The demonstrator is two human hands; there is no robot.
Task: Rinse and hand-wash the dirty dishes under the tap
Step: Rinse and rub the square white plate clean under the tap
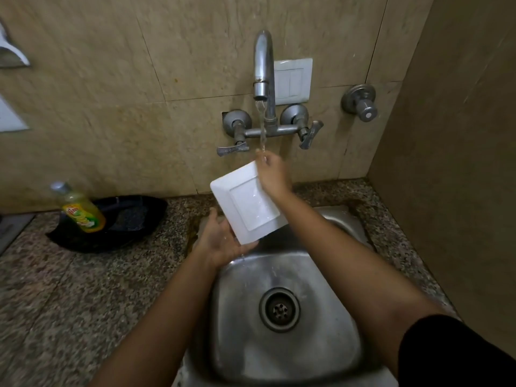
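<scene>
- Over the back left corner of the steel sink (329, 356), in the head view, a person is holding a white square plate (251, 203) tilted, its face turned up toward the camera.
- The left hand (220, 241) is cupping the plate's near corner from below, palm up, with the thumb lying along the plate's left edge and the fingers curling under it.
- The right hand (272, 174) is lying back-up over the plate's far right edge, its fingers reaching to the far corner. Its thumb is hidden, so I cannot tell whether this hand is pinching the plate or only pressing on it.
- The wall tap (262, 68) is running, and its thin stream of water (262, 127) is landing on the right hand's fingertips at the plate's top corner.
- Water is dripping off the plate's near corner into the sink, behind the round drain (279, 308).
- A black sleeve (452, 356) is covering the right upper arm at the bottom right edge of the view.
- On the speckled stone worktop (69, 297), toward its back edge and left of the sink, a yellow dish-soap bottle (81, 210) is standing in front of a black tray (136, 216).
- On the tiled wall, a white switch plate (297, 79) is sitting just behind the tap's spout, and a separate round valve (363, 104) is sticking out further right.
</scene>
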